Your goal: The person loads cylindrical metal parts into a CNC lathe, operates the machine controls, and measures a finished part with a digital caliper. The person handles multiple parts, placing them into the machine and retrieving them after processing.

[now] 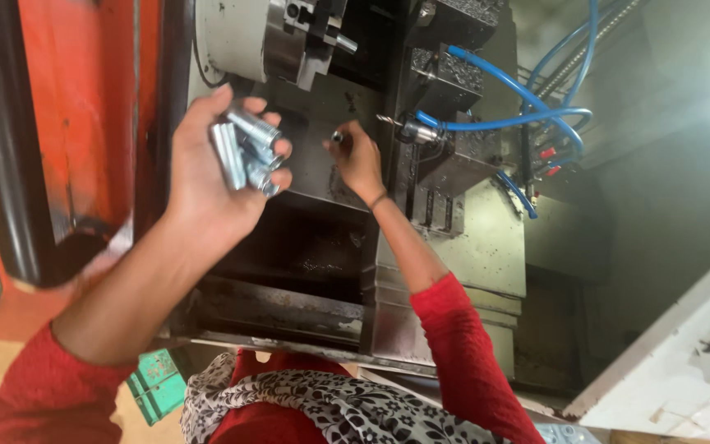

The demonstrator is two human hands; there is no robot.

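Fingers [277,148] of the left hand [207,173] are curling around roughly four threaded metal cylinders [248,152] before a lathe chuck [289,37], while the right hand [359,160] is pinching one small metal piece [338,136] near two blue hoses [519,115].

A large grey machine housing [486,238] fills the middle, oily and worn. On the left stands an orange panel [84,107] with a black vertical bar [2,140]. Blue hoses [527,107] loop at far right, where bright light washes a pale wall [684,99].
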